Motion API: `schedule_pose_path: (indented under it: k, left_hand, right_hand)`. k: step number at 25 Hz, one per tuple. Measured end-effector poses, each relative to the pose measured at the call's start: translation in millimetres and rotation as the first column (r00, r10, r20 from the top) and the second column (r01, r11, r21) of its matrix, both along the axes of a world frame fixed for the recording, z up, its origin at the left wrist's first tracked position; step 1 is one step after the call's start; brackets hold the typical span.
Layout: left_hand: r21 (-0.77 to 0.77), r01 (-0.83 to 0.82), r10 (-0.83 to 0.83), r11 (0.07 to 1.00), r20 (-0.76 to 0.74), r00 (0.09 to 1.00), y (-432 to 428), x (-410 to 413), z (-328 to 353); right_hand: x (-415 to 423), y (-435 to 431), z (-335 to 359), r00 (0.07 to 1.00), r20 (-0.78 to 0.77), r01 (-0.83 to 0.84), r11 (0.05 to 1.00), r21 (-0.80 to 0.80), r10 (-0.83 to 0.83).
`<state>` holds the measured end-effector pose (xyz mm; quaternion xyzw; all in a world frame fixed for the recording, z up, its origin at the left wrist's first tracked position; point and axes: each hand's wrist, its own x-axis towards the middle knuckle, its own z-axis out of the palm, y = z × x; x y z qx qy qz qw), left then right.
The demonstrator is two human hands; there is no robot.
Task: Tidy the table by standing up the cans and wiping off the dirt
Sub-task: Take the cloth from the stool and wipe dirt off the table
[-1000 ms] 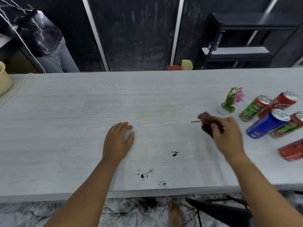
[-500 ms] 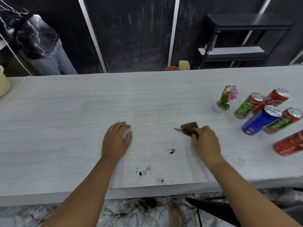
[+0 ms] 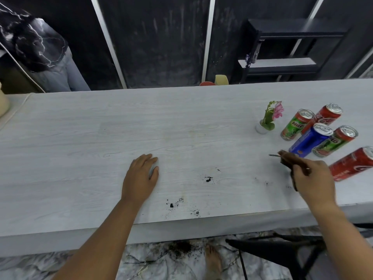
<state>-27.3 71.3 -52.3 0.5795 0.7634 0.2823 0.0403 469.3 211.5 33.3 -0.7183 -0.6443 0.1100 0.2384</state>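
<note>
- five cans (image 3: pixel 310 141) were stood up by a small white pot (image 3: pixel 261 128) with a pink flower in it.
- a brown cloth (image 3: pixel 290 161) was gripped by the right hand (image 3: pixel 311 181).
- the left hand (image 3: pixel 139 178) was laid open and flat on the table (image 3: pixel 80 148).

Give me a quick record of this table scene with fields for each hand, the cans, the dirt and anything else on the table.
left hand: flat on the table, palm down, holding nothing
right hand: gripping a brown cloth, near the cans
cans: five, all upright; two Milo, one blue, two red
dirt: dark specks mid-table, more near the front edge, faint specks by the right hand
other: small potted flower left of the cans
</note>
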Motion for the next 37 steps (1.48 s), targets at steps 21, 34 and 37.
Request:
schedule_pose_path:
  k: [21,34,37]
  left_hand:
    - [-0.069,0.026,-0.022,0.997,0.053,0.998,-31,8,10]
    - [-0.051,0.017,-0.015,0.999,0.027,1.0,-70,5,7]
    - [-0.053,-0.043,0.042,0.998,-0.009,0.999,-71,4,8]
  right_hand:
    - [-162,-86,-26,0.911,-0.324,-0.276,0.961,-0.019,0.255]
    - [-229,-115,-32,0.863,-0.061,-0.502,0.865,-0.003,0.501]
    - [-246,-140,-35,0.779,-0.113,-0.623,0.782,-0.031,0.616]
